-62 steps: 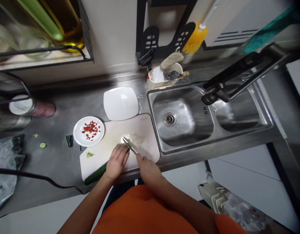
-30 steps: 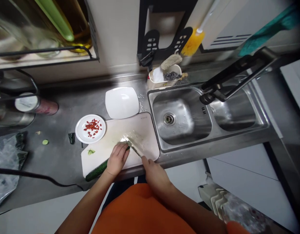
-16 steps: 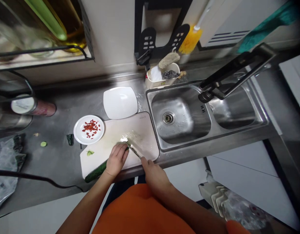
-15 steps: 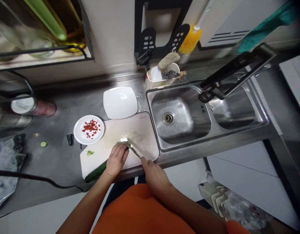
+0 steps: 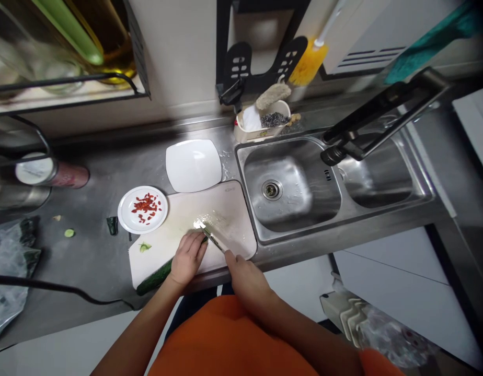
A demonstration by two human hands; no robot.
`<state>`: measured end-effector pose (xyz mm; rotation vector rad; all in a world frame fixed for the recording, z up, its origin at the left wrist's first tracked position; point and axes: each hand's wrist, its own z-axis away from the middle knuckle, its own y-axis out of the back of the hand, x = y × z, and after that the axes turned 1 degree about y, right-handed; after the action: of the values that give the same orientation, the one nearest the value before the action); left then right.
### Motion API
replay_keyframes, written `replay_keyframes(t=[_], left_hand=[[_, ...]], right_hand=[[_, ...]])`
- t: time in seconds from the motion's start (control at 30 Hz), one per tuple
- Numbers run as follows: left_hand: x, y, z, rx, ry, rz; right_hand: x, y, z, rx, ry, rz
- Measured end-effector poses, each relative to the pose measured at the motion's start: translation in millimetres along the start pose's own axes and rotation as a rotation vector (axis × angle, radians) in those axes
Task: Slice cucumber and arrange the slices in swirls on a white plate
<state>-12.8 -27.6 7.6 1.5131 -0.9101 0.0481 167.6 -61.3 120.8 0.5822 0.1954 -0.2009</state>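
My left hand (image 5: 187,257) is closed over a long dark green cucumber (image 5: 157,277), which lies along the near edge of the white cutting board (image 5: 236,209). In my right hand (image 5: 247,279) is a knife (image 5: 214,239), its blade slanting up and left to the cucumber's right end, close to my left fingertips. That end is mostly hidden by my fingers and the blade. Wet, shiny marks show on the board just beyond the knife tip. A small pale green cucumber scrap (image 5: 145,247) sits at the board's left side.
Overlapping the board's far left corner is a white plate (image 5: 126,222) of small red dried berries. A white square plate (image 5: 194,167) touches the far edge. To the right is a steel double sink (image 5: 292,183) with a black faucet (image 5: 367,120). A plastic bag (image 5: 10,266) lies far left.
The knife and my right hand have shifted very slightly left. My left hand keeps its place on the cucumber, and the surroundings are the same apart from a small camera shift.
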Motion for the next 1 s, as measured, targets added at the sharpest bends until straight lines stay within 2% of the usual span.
replay_keyframes(t=[0.33, 0.73, 0.87, 1.0], left_hand=[[-1, 0, 0, -0.035, 0.008, 0.009], [1, 1, 0, -0.032, 0.021, 0.016], [0, 2, 0, -0.037, 0.020, 0.021], [0, 1, 1, -0.035, 0.019, 0.025]], right_hand=[[-1, -2, -17, 0.030, 0.039, -0.020], [-10, -7, -44, 0.139, 0.083, -0.063], [-12, -4, -44, 0.154, 0.077, -0.064], [-3, -4, -41, 0.138, 0.088, -0.070]])
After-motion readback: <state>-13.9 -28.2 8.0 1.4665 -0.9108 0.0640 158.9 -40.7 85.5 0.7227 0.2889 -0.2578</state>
